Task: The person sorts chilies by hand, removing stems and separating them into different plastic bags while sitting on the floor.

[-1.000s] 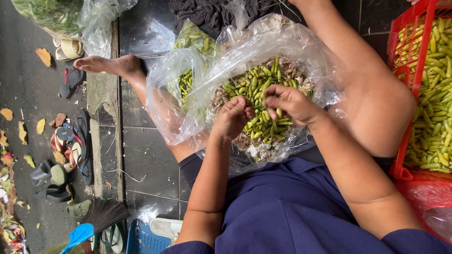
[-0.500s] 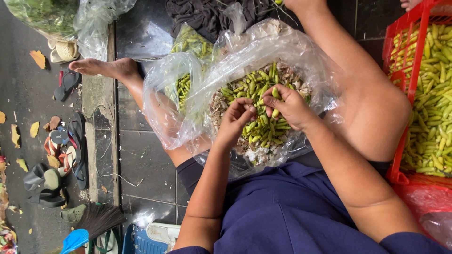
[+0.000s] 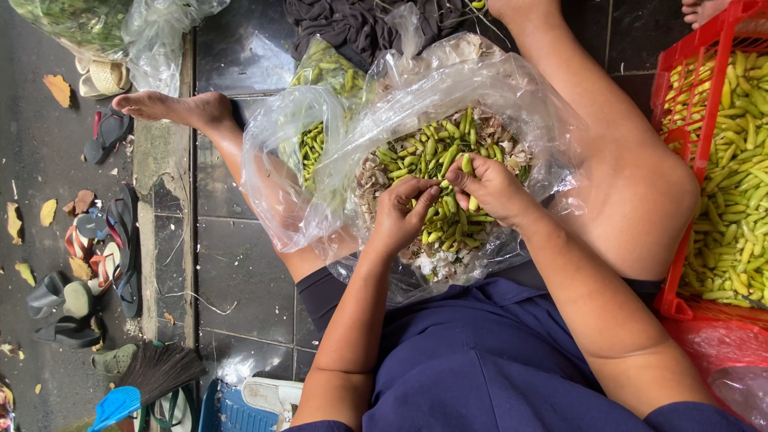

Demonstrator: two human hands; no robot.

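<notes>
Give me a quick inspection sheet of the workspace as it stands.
Surface: dark tiled floor, wet-looking.
Job's things: clear plastic bag on the lap, holding green pods and pale husks.
Clutter: second bag of pods; red crate of pods.
Hands: left hand pinching in the pile; right hand holding one pod.
Cables: nothing seen.
Surroundings: sandals, broom, fallen leaves.

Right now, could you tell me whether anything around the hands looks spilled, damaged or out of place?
Nothing stands out. Both hands, left hand and right hand, work over the clear bag of green pods; the pods and husks all lie inside it.
</notes>
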